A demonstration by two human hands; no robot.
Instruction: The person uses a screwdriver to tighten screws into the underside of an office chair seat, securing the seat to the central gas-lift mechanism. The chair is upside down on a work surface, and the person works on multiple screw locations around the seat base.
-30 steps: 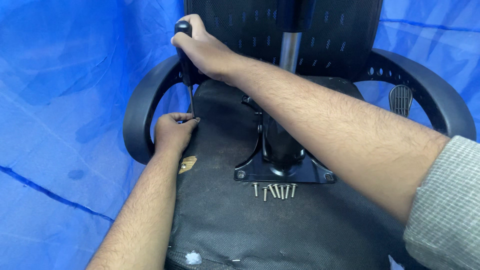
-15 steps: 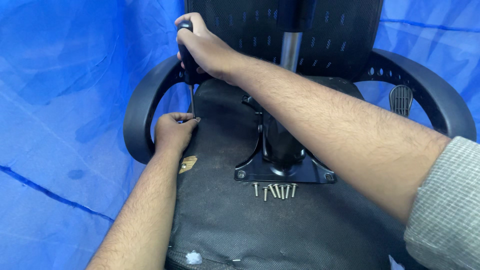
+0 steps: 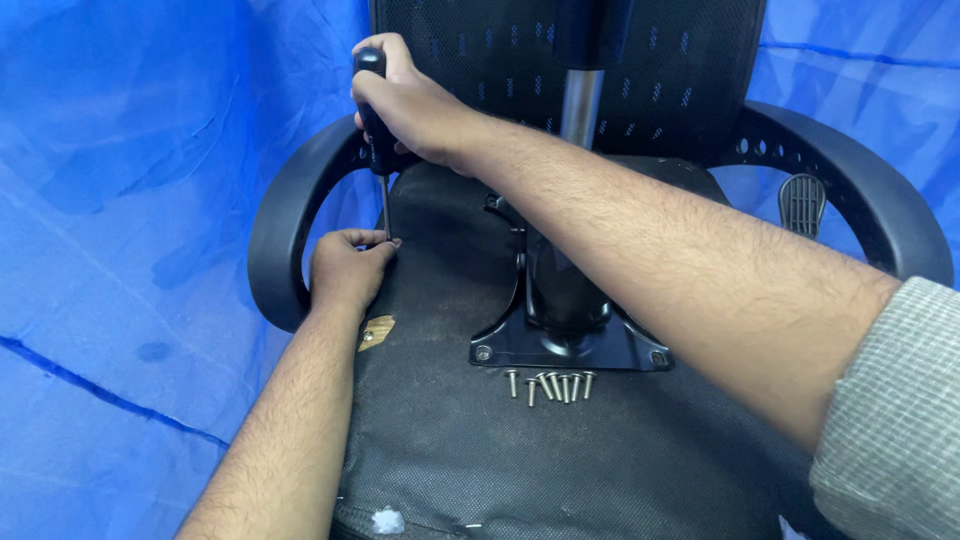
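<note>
I see the screwdriver (image 3: 378, 150) standing nearly upright, long axis vertical, tip down at the left edge of the seat underside (image 3: 500, 460), beside the left armrest (image 3: 285, 235). My right hand (image 3: 405, 100) grips its handle from above. My left hand (image 3: 345, 270), directly below, pinches around the tip. Loose screws (image 3: 550, 385) lie well apart, beside the base plate (image 3: 570, 345).

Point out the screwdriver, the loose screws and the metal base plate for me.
screwdriver (image 3: 373, 120), head view, on its black handle.
loose screws (image 3: 551, 385), head view, middle of the row.
metal base plate (image 3: 620, 350), head view, on its flat flange.
</note>
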